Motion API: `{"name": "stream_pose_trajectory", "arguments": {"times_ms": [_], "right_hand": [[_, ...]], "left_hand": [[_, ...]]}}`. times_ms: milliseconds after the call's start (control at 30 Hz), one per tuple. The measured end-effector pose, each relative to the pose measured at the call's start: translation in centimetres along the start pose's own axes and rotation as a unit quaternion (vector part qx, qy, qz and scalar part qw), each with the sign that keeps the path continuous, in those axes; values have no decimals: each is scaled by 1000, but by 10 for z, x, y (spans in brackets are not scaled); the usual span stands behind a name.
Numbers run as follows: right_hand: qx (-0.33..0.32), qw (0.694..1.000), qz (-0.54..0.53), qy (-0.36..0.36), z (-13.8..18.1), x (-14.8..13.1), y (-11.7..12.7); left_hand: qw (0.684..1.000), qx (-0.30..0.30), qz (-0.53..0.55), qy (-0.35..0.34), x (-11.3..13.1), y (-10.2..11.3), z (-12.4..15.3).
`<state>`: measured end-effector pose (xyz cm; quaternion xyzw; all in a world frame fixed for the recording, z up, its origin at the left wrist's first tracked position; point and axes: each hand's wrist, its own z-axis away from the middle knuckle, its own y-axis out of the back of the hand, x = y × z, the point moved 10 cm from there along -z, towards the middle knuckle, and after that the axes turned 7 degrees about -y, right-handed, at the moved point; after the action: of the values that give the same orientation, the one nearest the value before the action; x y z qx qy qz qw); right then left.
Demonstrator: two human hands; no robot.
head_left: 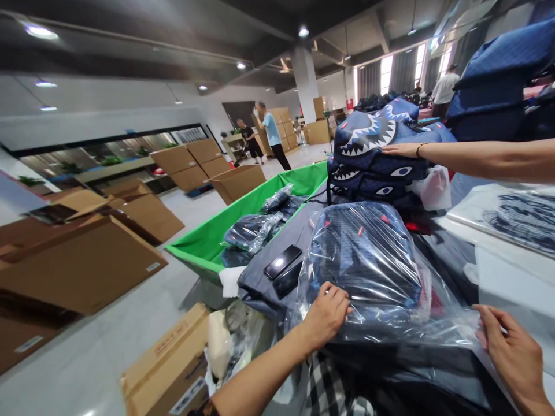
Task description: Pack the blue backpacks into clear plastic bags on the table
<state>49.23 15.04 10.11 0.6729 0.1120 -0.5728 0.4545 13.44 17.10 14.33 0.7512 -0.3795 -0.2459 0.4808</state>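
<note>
Bagged backpack is lying flat on the table, right in front of the person, dark blue fabric inside a clear plastic bag. Left hand is pressing on the near left edge of the bag w/ fingers curled, pinching plastic, so grip is narrow and closed on the film. Right hand is resting at the near right corner, fingers spread and loose, touching the plastic edge but not clamping anything.

Handling, as a judgement: pack looks soft, light-ish, squashy; the film looks slick and crinkly and prob. slides over the fabric, so gripping only plastic may slip or tear. Better hold is thru the bag on the pack's bulk or both side edges.

Around it: two phones are lying just left of the pack on grey cloth. Green bin w/ more bagged packs is sitting further left. Shark-print backpacks are stacked behind, and a co-worker's hand is resting on top of them, arm crossing from the right. Cardboard boxes are on the floor, one box near the left elbow. The phones and the stack behind are crowding the pack's left and far sides.
</note>
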Motion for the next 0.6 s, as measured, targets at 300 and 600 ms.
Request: {"name": "stream_pose_trajectory", "arguments": {"times_ms": [300, 600], "right_hand": [[-64, 994, -34, -78, -14, 17, -18], [50, 994, 28, 97, -5, 7, 51]], "left_hand": [[964, -75, 205, 153, -37, -16, -1], [969, -18, 218, 112, -40, -22, 0]]}}
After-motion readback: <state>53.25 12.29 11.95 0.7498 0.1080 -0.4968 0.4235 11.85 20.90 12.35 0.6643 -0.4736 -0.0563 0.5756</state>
